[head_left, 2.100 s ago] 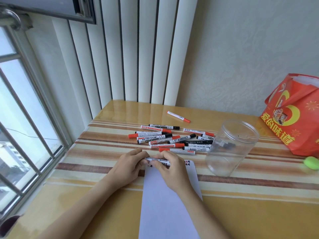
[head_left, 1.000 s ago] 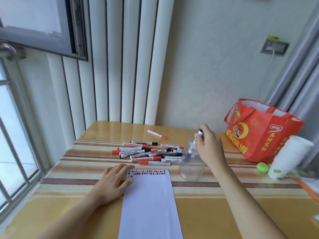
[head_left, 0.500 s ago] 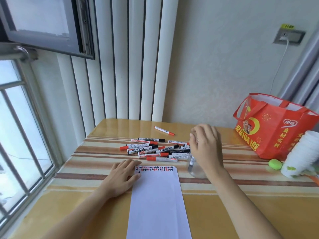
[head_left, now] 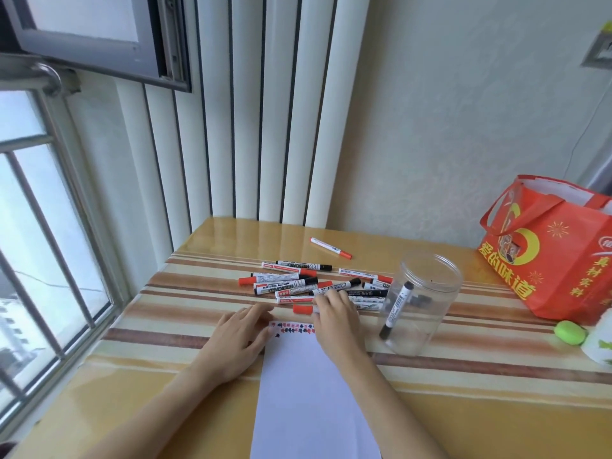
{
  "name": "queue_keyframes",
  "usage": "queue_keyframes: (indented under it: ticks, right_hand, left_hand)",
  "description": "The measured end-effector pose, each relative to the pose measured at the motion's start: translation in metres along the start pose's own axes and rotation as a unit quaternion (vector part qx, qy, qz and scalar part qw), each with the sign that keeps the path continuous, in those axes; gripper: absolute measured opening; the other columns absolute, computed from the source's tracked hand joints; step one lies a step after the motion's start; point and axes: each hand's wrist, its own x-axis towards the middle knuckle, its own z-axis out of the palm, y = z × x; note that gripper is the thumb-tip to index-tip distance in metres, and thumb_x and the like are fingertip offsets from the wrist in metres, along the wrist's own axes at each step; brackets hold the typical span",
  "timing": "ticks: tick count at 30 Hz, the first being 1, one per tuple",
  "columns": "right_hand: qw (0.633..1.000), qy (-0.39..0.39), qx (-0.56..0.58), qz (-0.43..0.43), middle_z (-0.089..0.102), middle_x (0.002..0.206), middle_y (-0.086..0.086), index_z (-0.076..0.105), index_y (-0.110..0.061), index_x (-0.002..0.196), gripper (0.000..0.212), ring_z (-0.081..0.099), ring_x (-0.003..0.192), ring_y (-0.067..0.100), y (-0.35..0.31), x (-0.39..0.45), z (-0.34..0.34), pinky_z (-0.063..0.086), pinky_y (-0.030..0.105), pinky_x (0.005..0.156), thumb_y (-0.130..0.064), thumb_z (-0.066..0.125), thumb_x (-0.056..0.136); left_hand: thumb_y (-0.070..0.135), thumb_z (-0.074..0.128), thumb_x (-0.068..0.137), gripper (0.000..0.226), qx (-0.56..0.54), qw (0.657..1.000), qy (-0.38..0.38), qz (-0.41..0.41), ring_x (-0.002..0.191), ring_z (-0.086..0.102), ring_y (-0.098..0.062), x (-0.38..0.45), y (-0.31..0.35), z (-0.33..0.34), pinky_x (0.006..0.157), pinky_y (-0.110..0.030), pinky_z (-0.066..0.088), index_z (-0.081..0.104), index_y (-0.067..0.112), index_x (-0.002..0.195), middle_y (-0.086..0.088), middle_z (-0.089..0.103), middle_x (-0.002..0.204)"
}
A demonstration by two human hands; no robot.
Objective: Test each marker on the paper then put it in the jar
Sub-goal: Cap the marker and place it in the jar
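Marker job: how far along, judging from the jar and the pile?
Done: one black-capped marker leans inside the clear jar, and the paper has a row of red and black test marks along its top edge. In hand: right hand reaching onto the pile of markers at a red-capped marker; left hand rests flat at the paper's corner. Left: the pile, plus the lone red-capped marker behind.

head view | one camera, looks forward and down | close over table [head_left: 463, 425] | faces wall corner
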Motion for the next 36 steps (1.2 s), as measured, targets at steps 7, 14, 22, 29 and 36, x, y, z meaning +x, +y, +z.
queue_keyframes:
  ticks: [7, 14, 22, 29, 36]
  right_hand:
    - [0.993, 0.058, 0.015, -0.105, 0.062, 0.104, -0.003, 0.064, -0.018, 0.103, 0.026, 0.058, 0.100, 0.021, -0.006, -0.010, -0.002, 0.038, 0.040, 0.113, 0.000, 0.070, 0.084]
    - [0.976, 0.069, 0.058, -0.201, 0.058, 0.093, -0.005, 0.066, -0.018, 0.112, 0.026, 0.055, 0.087, 0.019, -0.021, -0.020, -0.015, 0.048, 0.030, 0.080, -0.003, 0.066, 0.091]
    - [0.982, 0.095, -0.004, -0.165, 0.058, 0.078, -0.009, 0.067, -0.024, 0.093, 0.021, 0.060, 0.067, 0.013, -0.026, -0.029, -0.021, 0.026, 0.024, 0.049, -0.034, 0.049, 0.097]
    - [0.986, 0.076, -0.004, -0.147, 0.058, 0.065, -0.008, 0.060, -0.022, 0.088, 0.024, 0.057, 0.047, 0.018, -0.033, -0.030, -0.022, 0.020, 0.023, 0.044, -0.041, 0.048, 0.098]
    - [0.992, 0.067, 0.063, -0.089, 0.054, 0.071, -0.008, 0.051, -0.019, 0.088, 0.034, 0.053, 0.054, 0.018, -0.023, -0.026, -0.032, 0.027, 0.027, 0.046, -0.046, 0.043, 0.106]
  left_hand:
    - [0.052, 0.027, 0.103, 0.037, 0.008, 0.998, 0.068, 0.005, 0.111, 0.056, -0.004, 0.010, 0.005, 0.006, 0.084, -0.031, 0.035, 0.045, 0.035, 0.130, 0.028, 0.061, 0.102]
    - [0.049, 0.041, 0.107, 0.037, 0.009, 0.991, 0.086, 0.098, 0.108, 0.055, -0.009, 0.004, 0.010, 0.001, 0.090, -0.032, 0.041, 0.055, 0.030, 0.135, 0.019, 0.061, 0.116]
    - [0.027, 0.043, 0.104, 0.023, -0.003, 0.986, 0.107, 0.127, 0.082, 0.041, -0.006, 0.017, 0.021, 0.009, 0.073, -0.035, 0.042, 0.065, 0.026, 0.098, 0.023, 0.044, 0.085]
    - [0.011, 0.038, 0.085, 0.021, 0.001, 0.989, 0.086, 0.122, 0.079, 0.038, -0.012, 0.016, 0.021, 0.003, 0.071, -0.035, 0.040, 0.052, 0.026, 0.088, 0.016, 0.044, 0.082]
    - [0.029, 0.050, 0.099, 0.016, 0.042, 0.984, 0.158, 0.070, 0.093, 0.052, -0.015, 0.015, 0.001, -0.005, 0.076, -0.033, 0.042, 0.064, 0.022, 0.104, 0.011, 0.058, 0.099]
